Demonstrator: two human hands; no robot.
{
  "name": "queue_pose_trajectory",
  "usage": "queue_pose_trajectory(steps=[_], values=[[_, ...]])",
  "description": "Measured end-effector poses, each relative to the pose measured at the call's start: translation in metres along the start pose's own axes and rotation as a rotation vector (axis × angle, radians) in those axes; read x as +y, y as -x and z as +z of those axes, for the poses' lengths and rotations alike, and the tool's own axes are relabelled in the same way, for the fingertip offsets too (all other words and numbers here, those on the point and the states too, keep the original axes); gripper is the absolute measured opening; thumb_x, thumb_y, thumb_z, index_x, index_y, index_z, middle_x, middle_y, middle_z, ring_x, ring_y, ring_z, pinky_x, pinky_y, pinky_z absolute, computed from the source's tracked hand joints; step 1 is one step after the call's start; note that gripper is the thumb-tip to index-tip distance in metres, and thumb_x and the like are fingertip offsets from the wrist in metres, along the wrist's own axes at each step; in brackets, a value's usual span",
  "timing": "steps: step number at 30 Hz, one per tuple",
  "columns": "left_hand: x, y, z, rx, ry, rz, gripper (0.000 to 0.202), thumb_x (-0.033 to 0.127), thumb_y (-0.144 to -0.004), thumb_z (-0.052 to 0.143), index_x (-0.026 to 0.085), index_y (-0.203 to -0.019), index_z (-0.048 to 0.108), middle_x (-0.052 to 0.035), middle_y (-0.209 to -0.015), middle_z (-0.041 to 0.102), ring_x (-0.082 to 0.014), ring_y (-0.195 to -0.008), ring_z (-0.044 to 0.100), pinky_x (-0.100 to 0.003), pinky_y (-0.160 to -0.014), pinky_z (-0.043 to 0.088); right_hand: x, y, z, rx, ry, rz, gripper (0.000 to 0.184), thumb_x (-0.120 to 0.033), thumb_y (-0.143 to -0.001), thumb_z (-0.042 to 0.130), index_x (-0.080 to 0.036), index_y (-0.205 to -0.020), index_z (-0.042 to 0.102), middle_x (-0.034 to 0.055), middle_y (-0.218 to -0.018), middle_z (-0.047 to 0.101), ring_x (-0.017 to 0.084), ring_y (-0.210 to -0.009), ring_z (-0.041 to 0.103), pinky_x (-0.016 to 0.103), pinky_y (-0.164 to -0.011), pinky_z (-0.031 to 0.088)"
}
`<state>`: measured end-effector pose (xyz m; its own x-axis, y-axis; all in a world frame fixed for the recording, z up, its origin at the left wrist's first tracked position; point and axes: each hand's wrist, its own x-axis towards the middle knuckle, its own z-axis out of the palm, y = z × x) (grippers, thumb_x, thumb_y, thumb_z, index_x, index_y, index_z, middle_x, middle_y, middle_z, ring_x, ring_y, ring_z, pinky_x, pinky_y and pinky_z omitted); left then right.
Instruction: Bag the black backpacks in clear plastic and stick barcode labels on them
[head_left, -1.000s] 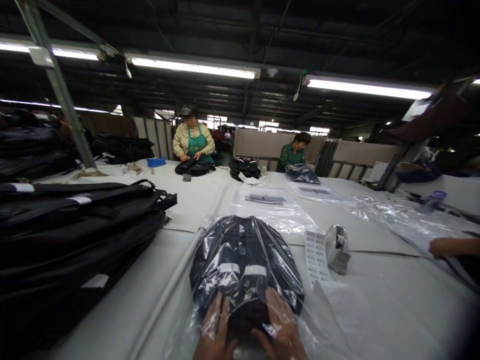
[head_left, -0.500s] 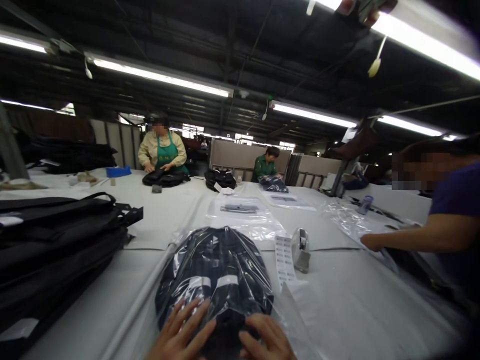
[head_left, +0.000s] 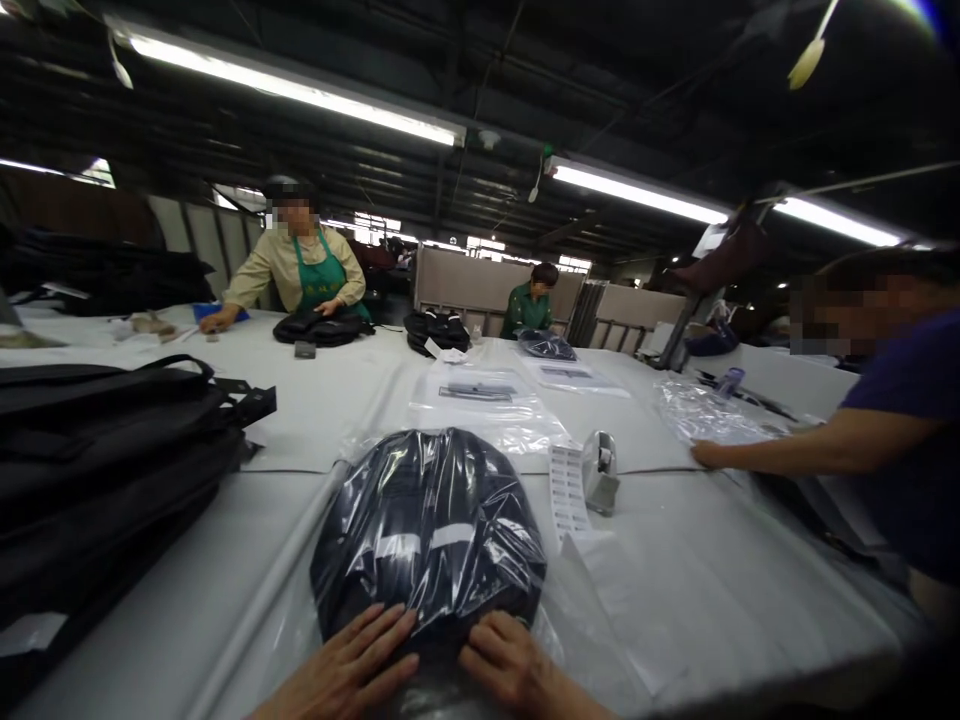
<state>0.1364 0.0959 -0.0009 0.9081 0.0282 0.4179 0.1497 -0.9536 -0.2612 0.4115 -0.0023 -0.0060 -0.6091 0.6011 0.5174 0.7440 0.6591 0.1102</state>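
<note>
A black backpack (head_left: pixel 427 490) inside a clear plastic bag (head_left: pixel 495 520) lies on the white table in front of me. Two white strips show through the film near its middle. My left hand (head_left: pixel 352 655) rests flat on the near left part of the bag, its fingers stretched out. At the near right, my right hand (head_left: pixel 506 660) has its fingers curled in against the plastic, closed on the film. The bag's nearest edge is partly hidden between and under my hands.
Black bags (head_left: pixel 97 470) are stacked at left. A label sheet (head_left: pixel 568 490) and tape dispenser (head_left: pixel 601 475) lie right of the backpack, flat plastic bags (head_left: pixel 480 400) beyond. Two co-workers in green stand across the table; another person's arm (head_left: pixel 780 452) reaches in from the right.
My right hand's fingers have curled in tighter, and my left hand has flattened on the bag. The co-worker at far left has reached out to a blue box; the right-hand person's arm has moved left.
</note>
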Motion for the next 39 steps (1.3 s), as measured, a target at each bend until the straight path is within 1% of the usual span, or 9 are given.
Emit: queue_pose_trajectory(steps=[8, 11, 16, 22, 29, 32, 34, 37, 39], values=[[0.01, -0.009, -0.021, -0.115, 0.241, 0.116, 0.048, 0.007, -0.089, 0.041, 0.03, -0.131, 0.043, 0.0005, -0.131, 0.051, -0.0133, -0.106, 0.054, -0.026, -0.099, 0.038, 0.002, 0.004, -0.005, -0.039, 0.042, -0.084, 0.022, -0.014, -0.092, 0.04, -0.015, -0.091, 0.062, 0.0025, -0.072, 0.057, 0.014, -0.064, 0.048, 0.028, -0.06, 0.04], [0.013, -0.011, -0.016, -0.218, 0.264, 0.103, 0.04, 0.009, -0.092, 0.035, 0.021, -0.128, 0.046, -0.0041, -0.132, 0.05, -0.0139, -0.093, 0.056, -0.025, -0.086, 0.043, 0.004, 0.003, -0.009, -0.081, 0.035, -0.092, 0.021, -0.014, -0.092, 0.041, -0.016, -0.087, 0.062, 0.002, -0.071, 0.057, 0.013, -0.063, 0.047, 0.028, -0.058, 0.037], [0.024, -0.003, -0.005, -0.299, 0.339, -0.039, 0.046, 0.006, -0.087, 0.034, 0.015, -0.131, 0.042, -0.0096, -0.132, 0.048, -0.0188, -0.1, 0.054, -0.031, -0.093, 0.04, 0.001, 0.0, -0.021, -0.213, 0.017, -0.099, 0.02, -0.014, -0.091, 0.041, -0.014, -0.097, 0.061, 0.0042, -0.079, 0.059, 0.015, -0.07, 0.051, 0.028, -0.065, 0.041], [0.033, -0.007, -0.02, -0.383, 0.377, -0.153, 0.045, 0.025, -0.087, 0.048, 0.02, -0.131, 0.041, -0.0108, -0.124, 0.052, -0.0262, -0.108, 0.05, -0.038, -0.094, 0.037, -0.006, 0.02, -0.039, -0.407, -0.103, -0.07, 0.058, -0.061, -0.077, 0.052, -0.019, -0.118, 0.053, 0.0147, -0.121, 0.052, 0.031, -0.114, 0.042, 0.048, -0.095, 0.034], [0.047, -0.017, -0.026, -0.38, 0.447, -0.303, 0.099, 0.081, -0.058, 0.054, 0.023, -0.135, 0.035, -0.0117, -0.116, 0.054, -0.0331, -0.105, 0.05, -0.046, -0.095, 0.031, -0.004, 0.031, -0.03, -0.312, -0.178, -0.005, 0.018, -0.017, -0.091, 0.041, -0.018, -0.101, 0.056, 0.0064, -0.098, 0.061, 0.018, -0.087, 0.052, 0.04, -0.086, 0.037], [0.06, -0.017, -0.02, -0.371, 0.377, -0.419, 0.092, 0.07, -0.067, 0.057, 0.017, -0.137, 0.03, -0.014, -0.125, 0.05, -0.0328, -0.111, 0.046, -0.049, -0.098, 0.027, -0.004, 0.03, -0.023, -0.119, -0.23, 0.125, 0.023, -0.011, -0.092, 0.032, -0.014, -0.087, 0.054, 0.0043, -0.078, 0.059, 0.014, -0.071, 0.049, 0.029, -0.069, 0.038], [0.069, -0.017, -0.014, -0.368, 0.325, -0.495, 0.064, 0.052, -0.08, 0.057, 0.019, -0.131, 0.037, -0.0117, -0.122, 0.052, -0.0298, -0.109, 0.048, -0.047, -0.095, 0.03, -0.006, 0.029, -0.018, -0.064, -0.231, 0.191, 0.026, -0.015, -0.095, 0.03, -0.014, -0.083, 0.053, 0.0031, -0.072, 0.055, 0.014, -0.067, 0.047, 0.028, -0.063, 0.036], [0.076, -0.016, -0.006, -0.342, 0.311, -0.555, 0.02, 0.022, -0.087, 0.05, 0.021, -0.107, 0.054, -0.005, -0.104, 0.06, -0.0234, -0.098, 0.054, -0.042, -0.088, 0.035, -0.01, 0.028, -0.011, -0.079, -0.193, 0.196, 0.033, -0.032, -0.096, 0.031, -0.015, -0.078, 0.052, 0.003, -0.07, 0.054, 0.016, -0.067, 0.046, 0.029, -0.064, 0.036], [0.077, -0.014, -0.001, -0.316, 0.319, -0.579, 0.015, 0.011, -0.086, 0.046, 0.019, -0.094, 0.056, -0.0026, -0.094, 0.061, -0.0203, -0.092, 0.056, -0.04, -0.087, 0.036, -0.013, 0.029, -0.009, -0.095, -0.153, 0.149, 0.039, -0.047, -0.092, 0.037, -0.015, -0.074, 0.052, 0.003, -0.068, 0.053, 0.016, -0.066, 0.045, 0.031, -0.065, 0.037]])
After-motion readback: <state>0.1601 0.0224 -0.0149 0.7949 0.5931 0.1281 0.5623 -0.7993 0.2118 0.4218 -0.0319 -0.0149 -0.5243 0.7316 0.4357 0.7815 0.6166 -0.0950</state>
